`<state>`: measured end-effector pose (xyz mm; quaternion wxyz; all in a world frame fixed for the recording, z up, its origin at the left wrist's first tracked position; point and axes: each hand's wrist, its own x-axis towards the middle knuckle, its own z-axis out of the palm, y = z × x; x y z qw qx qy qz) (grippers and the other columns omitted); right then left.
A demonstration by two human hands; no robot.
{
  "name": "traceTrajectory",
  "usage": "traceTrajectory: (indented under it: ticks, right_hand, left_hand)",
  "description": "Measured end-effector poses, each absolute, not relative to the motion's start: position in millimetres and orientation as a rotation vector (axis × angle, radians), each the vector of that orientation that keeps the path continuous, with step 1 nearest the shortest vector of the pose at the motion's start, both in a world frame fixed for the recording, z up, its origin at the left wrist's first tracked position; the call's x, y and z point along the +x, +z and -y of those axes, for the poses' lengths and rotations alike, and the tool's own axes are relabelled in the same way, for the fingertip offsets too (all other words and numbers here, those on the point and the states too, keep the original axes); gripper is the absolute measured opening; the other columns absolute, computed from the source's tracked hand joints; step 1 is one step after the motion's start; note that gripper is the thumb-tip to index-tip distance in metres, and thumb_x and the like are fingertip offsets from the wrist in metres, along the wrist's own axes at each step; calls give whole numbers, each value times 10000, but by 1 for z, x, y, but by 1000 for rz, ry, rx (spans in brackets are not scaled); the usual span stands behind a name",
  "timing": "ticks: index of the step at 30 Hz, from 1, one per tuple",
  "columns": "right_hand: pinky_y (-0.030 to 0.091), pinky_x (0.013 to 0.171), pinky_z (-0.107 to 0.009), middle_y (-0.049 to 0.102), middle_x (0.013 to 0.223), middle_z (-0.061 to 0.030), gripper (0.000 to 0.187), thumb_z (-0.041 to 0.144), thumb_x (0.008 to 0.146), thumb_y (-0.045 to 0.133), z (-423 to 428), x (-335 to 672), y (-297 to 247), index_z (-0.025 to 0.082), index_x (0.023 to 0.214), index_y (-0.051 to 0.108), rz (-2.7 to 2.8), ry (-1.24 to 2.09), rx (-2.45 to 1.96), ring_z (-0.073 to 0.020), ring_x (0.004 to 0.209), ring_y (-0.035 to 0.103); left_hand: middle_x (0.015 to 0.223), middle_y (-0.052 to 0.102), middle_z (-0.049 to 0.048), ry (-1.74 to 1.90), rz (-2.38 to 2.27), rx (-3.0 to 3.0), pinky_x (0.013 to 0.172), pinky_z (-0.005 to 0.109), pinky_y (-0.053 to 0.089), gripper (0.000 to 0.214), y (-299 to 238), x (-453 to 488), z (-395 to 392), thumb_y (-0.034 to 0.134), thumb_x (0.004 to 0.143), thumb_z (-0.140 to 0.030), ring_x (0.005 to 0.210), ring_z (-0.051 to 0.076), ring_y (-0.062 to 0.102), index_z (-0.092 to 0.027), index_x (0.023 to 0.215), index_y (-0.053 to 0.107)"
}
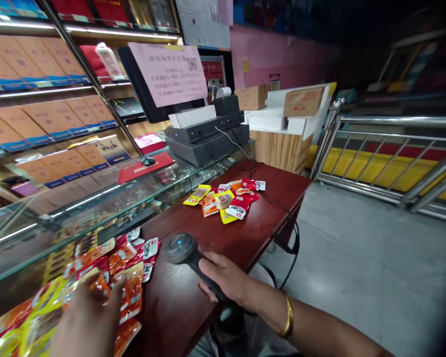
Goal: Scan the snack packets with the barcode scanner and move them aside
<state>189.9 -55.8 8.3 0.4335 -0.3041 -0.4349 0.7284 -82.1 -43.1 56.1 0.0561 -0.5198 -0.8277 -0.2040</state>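
My right hand (223, 277) is wrapped around the handle of a black barcode scanner (184, 250), held over the front edge of the dark red table. A small blue light shows on the scanner's head. At lower left, my left hand (91, 317) is blurred over a heap of snack packets (132, 290), its thumb and fingers apart. Orange packaging shows between them; a firm hold on any packet is not visible. The heap mixes red, orange and yellow packets. Farther back on the table lies a smaller pile of snack packets (228, 198).
A glass display counter (134, 198) runs along the left of the table (186, 218). Behind stand a monitor with a pink sheet (171, 74) and a black cash drawer (208, 141). Shelves of boxes line the left. Metal railings (375, 163) stand at right; a cable hangs off the table.
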Motion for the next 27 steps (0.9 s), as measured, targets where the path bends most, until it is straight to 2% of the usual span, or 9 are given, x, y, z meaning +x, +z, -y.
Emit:
traceTrajectory:
  ticks: [2, 6, 10, 13, 16, 21, 24, 27]
  right_hand:
    - [356, 422, -189, 516, 583, 93, 695, 816, 752, 625, 61, 208, 4, 198, 1063, 566, 1001, 1773, -784, -59, 414, 405]
    - [321, 410, -191, 497, 563, 96, 675, 776, 769, 653, 70, 249, -3, 191, 1098, 577, 876, 1672, -839, -65, 415, 384]
    - [320, 420, -198, 507, 536, 96, 703, 745, 809, 637, 76, 285, -14, 182, 1219, 548, 757, 1563, -897, -76, 404, 380]
    - [317, 424, -203, 508, 527, 92, 666, 740, 817, 628, 78, 303, -21, 191, 1185, 554, 690, 1490, -952, -86, 404, 396]
    - [306, 430, -204, 510, 543, 86, 589, 725, 823, 637, 78, 315, -25, 209, 1097, 560, 657, 1448, -959, -85, 412, 399]
    - [280, 424, -201, 495, 538, 87, 520, 714, 833, 634, 78, 324, -24, 219, 948, 521, 650, 1444, -924, -74, 404, 383]
    - [295, 426, -200, 504, 539, 85, 514, 708, 842, 627, 78, 324, -23, 217, 952, 521, 661, 1436, -929, -75, 405, 392]
    - [309, 424, -200, 507, 530, 86, 527, 704, 839, 632, 78, 320, -23, 211, 993, 530, 664, 1440, -931, -78, 404, 396]
  left_hand:
    - [940, 719, 70, -640, 2450, -1819, 678, 359, 480, 559, 59, -40, 30, 453, 882, -649, 865, 301, 685, -246, 1240, 604]
    - [928, 728, 69, -767, 2242, -2353, 735, 315, 487, 337, 51, 51, -4, 529, 880, -458, 862, 244, 685, -216, 1060, 680]
    - [1059, 718, 122, -740, 2069, -2505, 818, 316, 500, 292, 42, 125, -34, 537, 878, -269, 957, 244, 681, -165, 1123, 656]
    - [1143, 684, 179, -658, 1900, -2459, 916, 362, 491, 339, 39, 162, -48, 519, 909, -260, 1070, 290, 658, -121, 1200, 624]
    - [1170, 669, 195, -580, 1811, -2426, 952, 381, 477, 353, 35, 183, -60, 507, 923, -264, 1108, 310, 645, -101, 1216, 616]
    - [1136, 682, 210, -447, 1874, -2438, 922, 371, 482, 430, 26, 190, -70, 566, 887, -246, 1108, 315, 660, -69, 1278, 575]
    - [1171, 679, 219, -408, 1953, -2459, 900, 355, 479, 468, 25, 185, -68, 603, 869, -248, 1100, 305, 668, -74, 1301, 561]
    - [1191, 680, 201, -430, 2026, -2500, 873, 337, 468, 380, 27, 175, -62, 614, 872, -266, 1095, 289, 669, -123, 1224, 613]
